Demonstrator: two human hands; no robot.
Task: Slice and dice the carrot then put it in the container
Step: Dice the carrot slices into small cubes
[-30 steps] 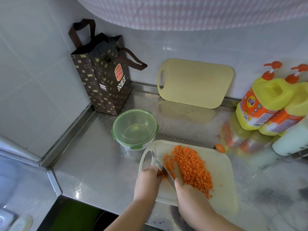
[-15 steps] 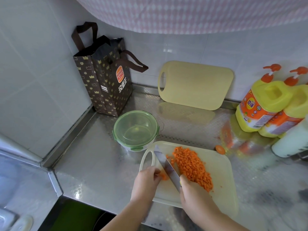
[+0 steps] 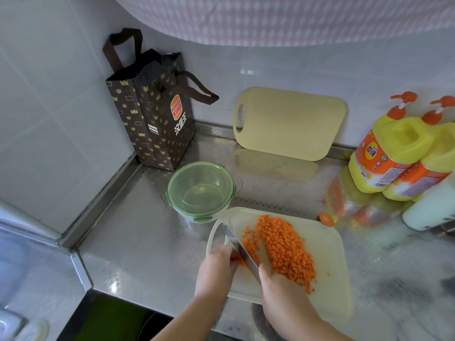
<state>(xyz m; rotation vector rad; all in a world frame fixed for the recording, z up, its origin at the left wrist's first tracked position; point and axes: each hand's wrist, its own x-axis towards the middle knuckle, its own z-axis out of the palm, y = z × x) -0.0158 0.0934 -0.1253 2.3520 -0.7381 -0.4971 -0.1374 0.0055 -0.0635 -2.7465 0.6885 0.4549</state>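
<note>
Knife (image 3: 242,249): blade moved slightly left, away from diced carrot (image 3: 285,252); right hand (image 3: 280,289) grips its handle.
Left hand (image 3: 216,264): curled fingers pin carrot stub (image 3: 240,260) against blade.
Cutting board (image 3: 330,271): wide strip shows right of pile.
Container (image 3: 200,190): lidded, just beside board's far-left corner.
Steel counter (image 3: 138,242): runs left to tiled wall corner.

- Embossed stainless-steel bench (image 3: 147,242): bright metal, dimpled all over, glossy enough to reflect the things standing on it.
- Pale cream rectangular cutting board (image 3: 327,279): smooth, matt plastic.
- Pale yellow cutting board leaning on the wall (image 3: 290,121): smooth and matt, looks plastic.
- Round container with translucent green lid (image 3: 200,190): glossy plastic.
- Dark brown paper bag (image 3: 152,124): smooth printed paper, cloth handles.
- White wall tiles (image 3: 49,94): glazed, glossy.
- Yellow pump bottles (image 3: 394,148): shiny plastic.
- Bright metal knife (image 3: 242,249): polished blade.
- Diced orange carrot (image 3: 285,249): rough, matt heap.
</note>
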